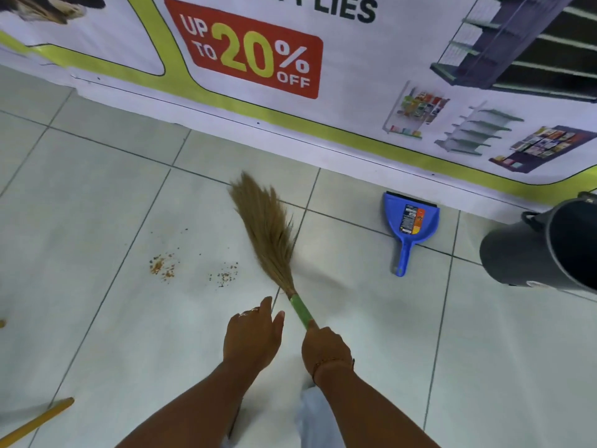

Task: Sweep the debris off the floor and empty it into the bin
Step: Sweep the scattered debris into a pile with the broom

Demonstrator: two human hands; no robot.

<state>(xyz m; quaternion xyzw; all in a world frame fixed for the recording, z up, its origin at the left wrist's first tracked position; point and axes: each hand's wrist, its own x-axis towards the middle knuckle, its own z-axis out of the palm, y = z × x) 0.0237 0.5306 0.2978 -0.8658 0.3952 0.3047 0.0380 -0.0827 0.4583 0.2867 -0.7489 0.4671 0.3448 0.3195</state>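
Orange-brown crumbs of debris (163, 265) lie on the white floor tiles, with a smaller scatter of crumbs (224, 276) to their right. A straw broom (266, 231) with a green handle points away from me, its bristles on the floor just right of the crumbs. My right hand (324, 345) is shut on the green handle. My left hand (253, 334) hovers beside the handle with fingers apart, holding nothing. A blue dustpan (408, 226) lies flat near the wall. The dark grey bin (542, 250) stands at the right edge.
A printed banner (290, 69) covers the wall along the far side of the floor. A yellow stick (35, 421) lies at the lower left corner. White tiles (500, 350) stretch between me and the bin.
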